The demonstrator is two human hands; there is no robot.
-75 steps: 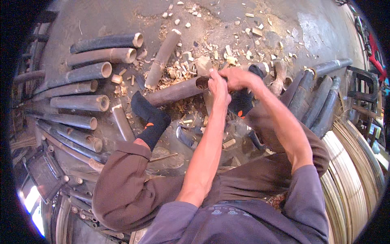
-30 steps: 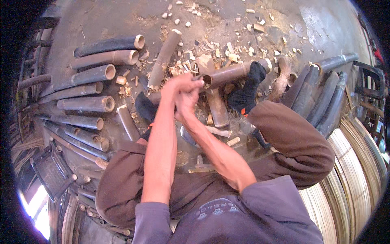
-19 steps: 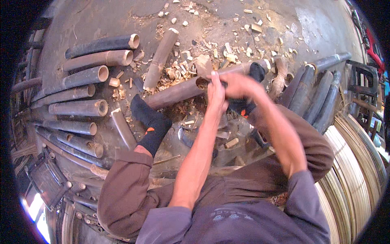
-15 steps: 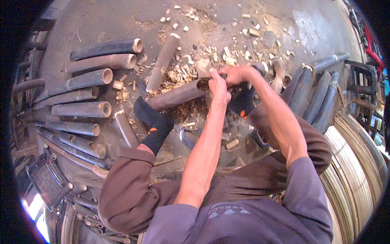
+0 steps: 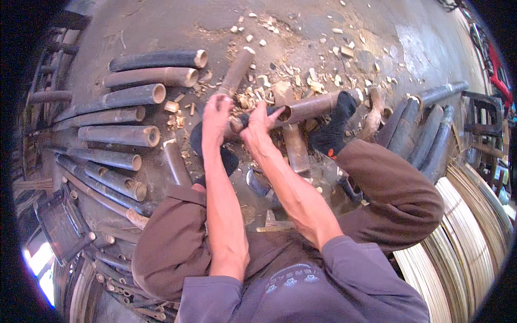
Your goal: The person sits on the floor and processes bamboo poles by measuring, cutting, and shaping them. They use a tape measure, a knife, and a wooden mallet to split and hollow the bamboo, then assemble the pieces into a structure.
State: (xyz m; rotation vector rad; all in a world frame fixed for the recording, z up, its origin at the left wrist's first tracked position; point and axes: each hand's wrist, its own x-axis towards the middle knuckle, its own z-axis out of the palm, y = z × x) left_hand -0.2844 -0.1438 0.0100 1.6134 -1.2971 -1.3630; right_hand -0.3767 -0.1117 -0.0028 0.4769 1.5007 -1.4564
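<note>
A brown bamboo tube [image 5: 315, 106] lies across between my feet, with a dark cut opening near its middle. My right hand [image 5: 258, 126] lies over the tube beside that opening. Its thumb and a finger stand apart while the others curl around something dark, which the hand mostly hides. To the left, my left hand [image 5: 217, 116] hovers by the tube's left end with loosely bent fingers, and I see nothing in it. My left foot in a black sock [image 5: 229, 161] is beside the tube's left part; the right sock [image 5: 340, 116] presses against its right part.
Wood chips [image 5: 250, 99] litter the floor beyond the tube. Several dark bamboo tubes [image 5: 118, 136] lie in a row at left. More tubes [image 5: 425, 134] rest at right, near a stack of pale strips [image 5: 468, 231]. A short bamboo piece [image 5: 237, 70] lies just ahead.
Both hands were together at the tube's cut opening; they have parted and moved left, the left hand farther. The tube has shifted to the right between my feet.
</note>
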